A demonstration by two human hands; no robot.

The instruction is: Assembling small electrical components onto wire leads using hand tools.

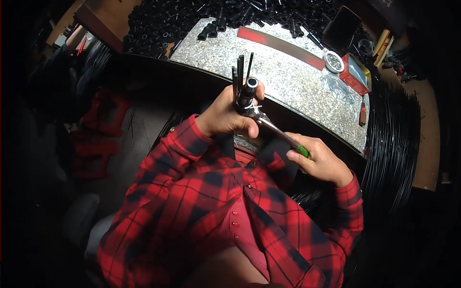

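My left hand (223,113) is closed around a short black tubular part (248,91) with a pale-rimmed hollow end facing up. Several thin black rods (235,77) stand upright beside the tube in the same hand. In my right hand (321,161) is a long metal hand tool with a green handle (302,151), probably pliers. Its bright metal end (254,113) meets the base of the black part, close to thin shiny wire. Fingers hide most of the grip, and the exact contact is too small to tell. Both hands are in front of the bench's near edge.
A speckled bench top (288,91) curves ahead, with a heap of black tubular parts (168,29) behind. On it lie a red-and-grey flat bar (281,48), a white bowl of small metal pieces (333,61), a red box (355,74) and a screwdriver (362,113). Black rods (394,139) hang at right.
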